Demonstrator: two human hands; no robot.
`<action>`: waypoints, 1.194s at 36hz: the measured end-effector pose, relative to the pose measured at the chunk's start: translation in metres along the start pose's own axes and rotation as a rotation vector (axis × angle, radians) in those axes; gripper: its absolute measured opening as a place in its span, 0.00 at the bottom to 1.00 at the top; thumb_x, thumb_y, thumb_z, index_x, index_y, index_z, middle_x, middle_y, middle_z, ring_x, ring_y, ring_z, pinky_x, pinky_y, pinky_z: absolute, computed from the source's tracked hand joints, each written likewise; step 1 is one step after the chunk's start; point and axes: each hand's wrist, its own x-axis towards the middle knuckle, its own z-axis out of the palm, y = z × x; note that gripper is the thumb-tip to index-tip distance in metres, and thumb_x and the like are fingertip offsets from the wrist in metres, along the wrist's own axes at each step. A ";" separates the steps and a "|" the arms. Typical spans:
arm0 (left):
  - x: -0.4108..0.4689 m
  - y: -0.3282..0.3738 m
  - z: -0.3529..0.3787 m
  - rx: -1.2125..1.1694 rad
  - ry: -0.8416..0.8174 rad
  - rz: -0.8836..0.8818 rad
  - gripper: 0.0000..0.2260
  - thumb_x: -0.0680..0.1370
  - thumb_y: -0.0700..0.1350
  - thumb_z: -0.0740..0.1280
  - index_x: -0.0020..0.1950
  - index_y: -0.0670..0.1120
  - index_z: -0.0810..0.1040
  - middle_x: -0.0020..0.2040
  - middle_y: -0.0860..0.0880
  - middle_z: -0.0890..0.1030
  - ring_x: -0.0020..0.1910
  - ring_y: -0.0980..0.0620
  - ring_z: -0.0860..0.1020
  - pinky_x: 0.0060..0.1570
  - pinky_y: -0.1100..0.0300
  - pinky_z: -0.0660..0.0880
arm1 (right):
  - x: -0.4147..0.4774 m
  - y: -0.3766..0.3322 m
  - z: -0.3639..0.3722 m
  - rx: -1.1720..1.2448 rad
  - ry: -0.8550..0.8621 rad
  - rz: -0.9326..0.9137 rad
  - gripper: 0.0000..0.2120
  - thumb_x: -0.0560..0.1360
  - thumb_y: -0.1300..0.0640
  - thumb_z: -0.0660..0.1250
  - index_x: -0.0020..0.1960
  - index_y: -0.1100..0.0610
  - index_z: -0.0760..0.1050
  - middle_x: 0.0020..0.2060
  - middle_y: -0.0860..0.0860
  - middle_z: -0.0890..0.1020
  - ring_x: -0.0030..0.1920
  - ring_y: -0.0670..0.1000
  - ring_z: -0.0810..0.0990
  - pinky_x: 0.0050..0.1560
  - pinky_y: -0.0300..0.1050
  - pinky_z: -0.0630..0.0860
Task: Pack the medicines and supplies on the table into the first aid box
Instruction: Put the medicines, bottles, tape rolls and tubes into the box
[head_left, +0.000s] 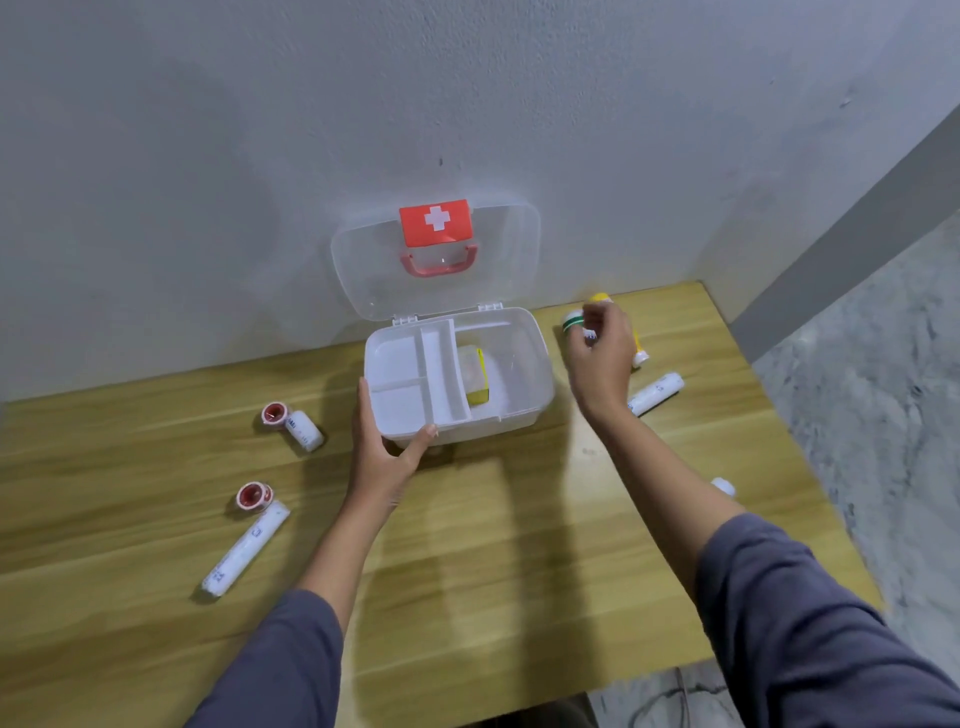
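We're looking down on the wooden table (467, 571), first aid box (524, 405) at centre w/ its clear lid (363, 270) tipped back against the wall (208, 156), red cross latch (437, 221) up top. Inside, a white divided tray (400, 374) fills the 9 o'clock half; a yellow-edged carton (475, 376) stands in the open half at 3 o'clock.

Left hand (384, 449) is spread wide, thumb and fingers cupping the box's near-left corner, approx 7 o'clock of the box. Right hand (602, 353) hangs at 2 o'clock of the box, fingers curled over a white container w/ a green band (571, 321); grip looks closed on it, but it's blurred, so we can't say for sure. A yellow tube (638, 349) peeks from behind that hand.

At 9 o'clock: tape roll (274, 414) touching a short bandage roll (305, 430). At 8 o'clock: second tape roll (254, 496) just beside a long bandage roll (245, 548). Another bandage roll (655, 393) at 3 o'clock, a small white item (723, 486) at 4 o'clock near the table edge
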 end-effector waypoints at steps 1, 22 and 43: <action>0.000 0.000 0.000 -0.005 0.002 -0.001 0.42 0.71 0.44 0.72 0.75 0.51 0.47 0.77 0.53 0.51 0.74 0.59 0.53 0.70 0.61 0.53 | 0.003 0.011 -0.002 -0.056 -0.018 0.042 0.12 0.73 0.66 0.61 0.56 0.65 0.72 0.54 0.61 0.75 0.53 0.55 0.73 0.54 0.41 0.68; -0.002 0.002 0.000 -0.050 -0.004 -0.011 0.43 0.70 0.42 0.72 0.75 0.52 0.47 0.77 0.53 0.51 0.74 0.58 0.53 0.70 0.61 0.54 | -0.004 0.032 -0.019 -0.183 -0.159 0.202 0.09 0.78 0.59 0.59 0.48 0.65 0.74 0.46 0.65 0.80 0.47 0.62 0.77 0.42 0.43 0.65; -0.003 0.002 -0.002 -0.070 -0.011 -0.020 0.43 0.70 0.45 0.73 0.75 0.54 0.48 0.77 0.54 0.53 0.74 0.57 0.54 0.70 0.59 0.55 | -0.030 -0.038 -0.011 -0.414 -0.629 -0.450 0.13 0.69 0.58 0.70 0.53 0.59 0.78 0.46 0.56 0.82 0.46 0.58 0.78 0.43 0.43 0.71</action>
